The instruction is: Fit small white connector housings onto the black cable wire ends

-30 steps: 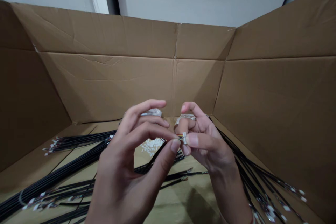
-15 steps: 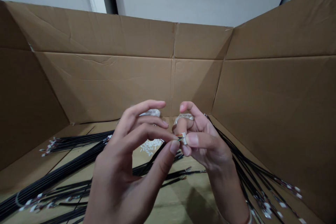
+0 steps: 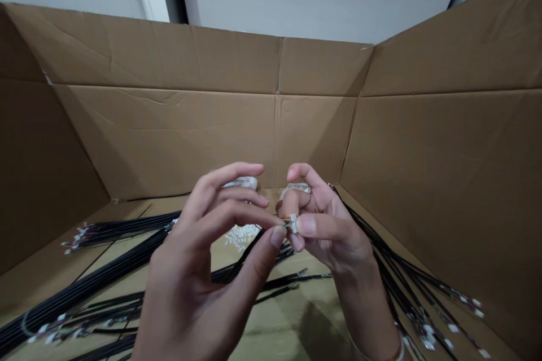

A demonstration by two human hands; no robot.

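My left hand (image 3: 212, 259) pinches thin coloured wires (image 3: 287, 221) between thumb and index finger, its other fingers raised. Opposite it, my right hand (image 3: 330, 225) grips a small white plug connector (image 3: 293, 223) between thumb and fingers. The wires, red, yellow and green among them, run to the connector's left side; whether their tips sit fully inside it I cannot tell. Behind my left hand, a pile of small white connectors (image 3: 241, 237) lies on the cardboard surface. Black cables (image 3: 275, 285) with bare wire ends lie below my hands.
A thick bundle of black cables (image 3: 84, 271) lies at the left, near shorter ones with white plugs (image 3: 76, 237). More plugged cables (image 3: 406, 276) fan out along the right. Two clear plastic bags (image 3: 245, 182) stand behind my hands. Tall cardboard walls (image 3: 190, 124) enclose the back and sides.
Both hands, with the wires and the connector, appear slightly further left in the view, as does the whole scene. The grips look the same.
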